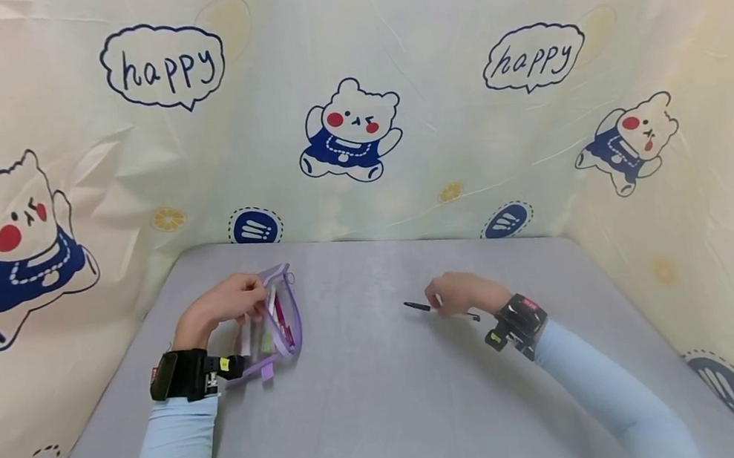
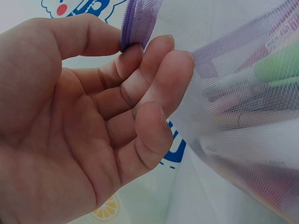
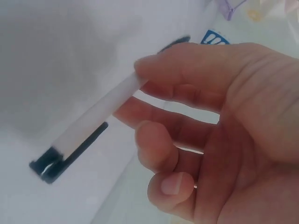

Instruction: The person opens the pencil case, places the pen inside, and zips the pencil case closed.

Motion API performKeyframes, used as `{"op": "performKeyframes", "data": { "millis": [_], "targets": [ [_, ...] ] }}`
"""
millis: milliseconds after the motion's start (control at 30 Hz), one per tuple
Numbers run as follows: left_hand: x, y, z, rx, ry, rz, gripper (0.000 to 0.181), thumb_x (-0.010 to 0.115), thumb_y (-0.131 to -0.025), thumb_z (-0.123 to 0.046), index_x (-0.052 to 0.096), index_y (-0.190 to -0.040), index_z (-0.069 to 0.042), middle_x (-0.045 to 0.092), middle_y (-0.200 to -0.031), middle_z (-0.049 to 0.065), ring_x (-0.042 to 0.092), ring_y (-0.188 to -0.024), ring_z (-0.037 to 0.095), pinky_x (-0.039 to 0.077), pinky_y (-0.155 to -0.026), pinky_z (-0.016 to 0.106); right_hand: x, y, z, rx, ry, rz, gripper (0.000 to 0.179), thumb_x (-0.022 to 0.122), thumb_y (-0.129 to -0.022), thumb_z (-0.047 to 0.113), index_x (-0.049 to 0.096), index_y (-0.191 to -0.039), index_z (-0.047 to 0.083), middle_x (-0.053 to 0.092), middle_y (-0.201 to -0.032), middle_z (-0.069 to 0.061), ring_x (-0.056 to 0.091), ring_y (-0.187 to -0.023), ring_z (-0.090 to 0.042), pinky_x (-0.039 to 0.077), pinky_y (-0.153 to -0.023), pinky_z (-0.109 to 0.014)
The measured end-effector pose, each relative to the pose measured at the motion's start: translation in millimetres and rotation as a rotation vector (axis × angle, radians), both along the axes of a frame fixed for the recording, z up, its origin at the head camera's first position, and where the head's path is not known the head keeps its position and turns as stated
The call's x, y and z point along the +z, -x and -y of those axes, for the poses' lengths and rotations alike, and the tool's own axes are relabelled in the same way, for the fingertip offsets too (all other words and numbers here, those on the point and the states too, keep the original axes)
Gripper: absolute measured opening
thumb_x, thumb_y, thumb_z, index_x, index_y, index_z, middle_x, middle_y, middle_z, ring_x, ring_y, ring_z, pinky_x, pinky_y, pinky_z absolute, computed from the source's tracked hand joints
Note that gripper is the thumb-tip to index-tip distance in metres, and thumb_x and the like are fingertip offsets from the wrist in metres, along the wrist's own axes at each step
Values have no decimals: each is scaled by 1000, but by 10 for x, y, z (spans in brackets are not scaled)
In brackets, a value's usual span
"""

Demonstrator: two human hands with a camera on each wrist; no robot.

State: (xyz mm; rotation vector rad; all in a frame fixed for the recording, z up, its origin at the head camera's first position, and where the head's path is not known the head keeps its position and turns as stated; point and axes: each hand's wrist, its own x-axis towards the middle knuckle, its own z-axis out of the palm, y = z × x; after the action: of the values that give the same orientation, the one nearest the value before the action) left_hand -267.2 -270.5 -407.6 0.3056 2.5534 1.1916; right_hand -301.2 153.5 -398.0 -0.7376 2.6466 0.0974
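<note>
On the left side of the table, my left hand (image 1: pixel 230 299) pinches the zippered purple edge (image 2: pixel 141 21) of a see-through mesh pencil case (image 1: pixel 296 315) between thumb and forefinger. The case stands with its purple-rimmed mouth spread toward the right. Inside it are several pens and a green item (image 2: pixel 278 65), partly blurred by the mesh. Over the right half of the table, my right hand (image 1: pixel 464 292) holds a pen (image 3: pixel 96 109) with a pale barrel and black ends, pinched between thumb and fingers. Its black clip shows in the right wrist view; the fingers cover part of the barrel.
A grey table top (image 1: pixel 366 408) lies under both hands. Behind and beside it hangs a pale curtain (image 1: pixel 443 124) printed with bears and "happy" bubbles. A purple tab (image 1: pixel 267 373) sticks out at the near end of the case.
</note>
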Motion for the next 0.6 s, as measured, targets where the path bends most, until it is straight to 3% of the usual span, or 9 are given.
{"op": "performKeyframes", "data": {
  "millis": [267, 467, 600],
  "targets": [
    [6, -12, -12, -7, 3, 2, 18, 44, -97, -13, 54, -93, 1, 65, -85, 11, 63, -73, 23, 46, -57, 32, 79, 73, 300, 35, 30, 13, 11, 64, -89, 16, 68, -99, 14, 62, -84, 3, 55, -76, -14, 44, -68, -28],
    [12, -11, -16, -11, 5, -1, 19, 44, -97, -14, 55, -94, 1, 65, -85, 12, 64, -73, 24, 47, -58, 32, 121, 124, 535, 50, 163, 119, 22, 60, -93, 17, 67, -112, 7, 64, -84, -1, 57, -65, -12, 47, -61, -27],
    [-1, 3, -15, -11, -1, 1, 17, 44, -97, -14, 54, -93, 0, 65, -84, 11, 63, -74, 23, 46, -57, 32, 104, 165, 738, 46, 230, 188, 20, 58, -94, 19, 65, -110, 8, 62, -79, 0, 55, -57, -11, 46, -55, -25]
  ]
}}
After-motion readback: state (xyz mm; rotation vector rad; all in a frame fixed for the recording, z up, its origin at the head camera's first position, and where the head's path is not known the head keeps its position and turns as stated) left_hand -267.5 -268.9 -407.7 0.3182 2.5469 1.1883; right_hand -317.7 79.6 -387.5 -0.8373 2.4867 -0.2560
